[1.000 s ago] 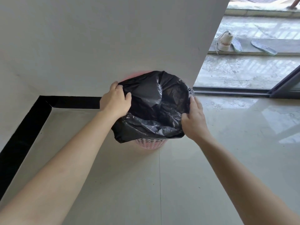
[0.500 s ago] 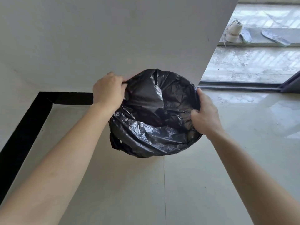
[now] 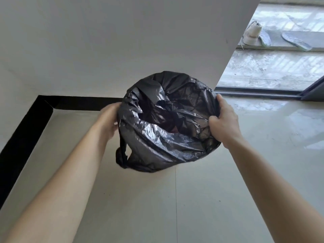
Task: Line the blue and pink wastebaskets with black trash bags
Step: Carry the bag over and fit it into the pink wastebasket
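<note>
A black trash bag (image 3: 168, 137) is stretched over a round wastebasket that stands on the floor by the white wall. The bag hides the basket fully; only a small reddish patch shows through the bag's opening. A knotted tail of the bag hangs at the lower left. My right hand (image 3: 223, 121) grips the bag's edge on the right rim, thumb inside. My left hand (image 3: 109, 118) is pressed against the left side, blurred and partly behind the bag; its grip is unclear. No blue wastebasket is in view.
A white wall (image 3: 105, 41) with a black skirting (image 3: 26, 127) runs behind and to the left. A sliding-door track (image 3: 259, 92) is at the right; beyond it lie a white shoe (image 3: 251, 33) and insoles. Glossy floor tiles (image 3: 175, 207) fill the foreground.
The bag has been pulled further down over the basket, which showed pink at the bottom a second ago and is now covered. My left hand slid down the left side.
</note>
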